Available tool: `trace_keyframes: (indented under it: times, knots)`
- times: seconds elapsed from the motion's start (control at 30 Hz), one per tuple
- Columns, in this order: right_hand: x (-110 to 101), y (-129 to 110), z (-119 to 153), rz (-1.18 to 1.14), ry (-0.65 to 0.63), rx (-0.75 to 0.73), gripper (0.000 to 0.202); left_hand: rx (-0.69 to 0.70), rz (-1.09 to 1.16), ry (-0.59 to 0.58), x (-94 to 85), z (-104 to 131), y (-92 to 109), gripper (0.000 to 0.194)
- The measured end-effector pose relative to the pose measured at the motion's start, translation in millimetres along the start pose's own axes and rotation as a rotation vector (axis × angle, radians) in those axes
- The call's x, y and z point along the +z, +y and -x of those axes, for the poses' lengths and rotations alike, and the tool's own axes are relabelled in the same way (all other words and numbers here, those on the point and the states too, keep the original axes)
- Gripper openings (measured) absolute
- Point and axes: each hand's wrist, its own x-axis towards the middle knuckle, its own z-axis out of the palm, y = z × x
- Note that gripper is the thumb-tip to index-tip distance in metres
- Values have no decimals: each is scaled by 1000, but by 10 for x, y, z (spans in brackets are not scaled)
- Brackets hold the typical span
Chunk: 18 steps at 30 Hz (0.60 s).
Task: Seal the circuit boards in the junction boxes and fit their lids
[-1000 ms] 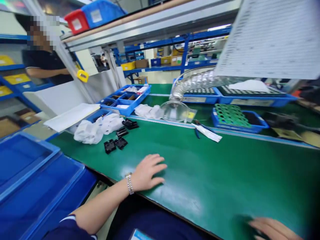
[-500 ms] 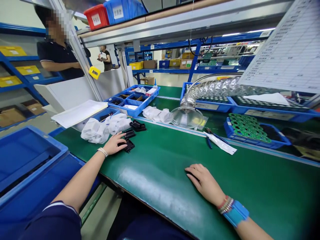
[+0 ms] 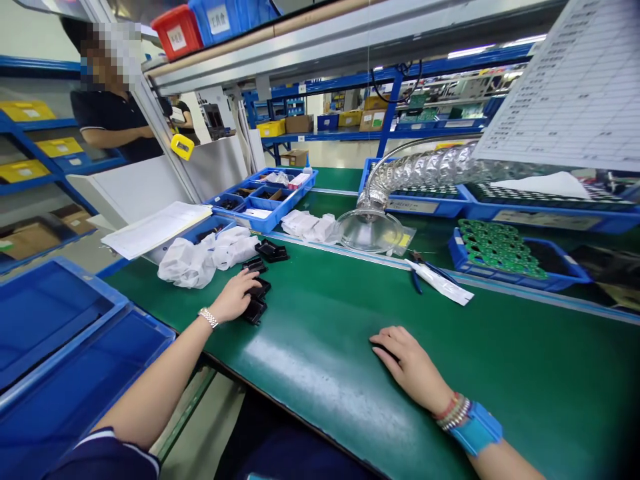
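Note:
My left hand (image 3: 234, 297) lies over the black plastic parts (image 3: 255, 311) at the left of the green bench (image 3: 320, 307), its fingers apart and touching them. Another black part (image 3: 273, 251) sits just beyond, beside the crumpled white bags (image 3: 187, 261). My right hand (image 3: 407, 363) rests on the bench at right of centre. Its fingers are curved and slightly spread, with nothing seen in them; the space under the palm is hidden.
A clear round funnel (image 3: 370, 232) on a foil duct stands behind. Blue-handled pliers (image 3: 416, 280) and a white packet (image 3: 443, 285) lie near a tray of green circuit boards (image 3: 500, 250). Blue bins (image 3: 100, 313) flank the left edge; a person (image 3: 113, 120) stands beyond.
Another black part now shows nearer the bench's front edge, beside my left hand, which has shifted slightly right. My right hand has stayed in place. The view has moved a little.

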Motion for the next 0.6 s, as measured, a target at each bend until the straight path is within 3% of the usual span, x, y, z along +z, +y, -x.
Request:
trace_keyframes:
  times: [0.07, 0.13, 0.37, 0.47, 0.6]
  knots:
    - [-2, 4, -3, -10, 3, 1, 25, 135, -55, -106, -98, -15, -26, 37]
    - [-8, 4, 0, -18, 5, 5, 23, 185, -101, -148, -145, -39, -37, 29]
    - [23, 105, 53, 89, 32, 100, 39, 207, -129, -88, -210, 35, 69, 22]
    - [119, 166, -183, 227, -111, 177, 61, 204, -119, 32, -478, 159, 82, 27]
    - [349, 53, -815, 279, -225, 318, 73, 223, -127, 242, -985, 265, 206, 28]
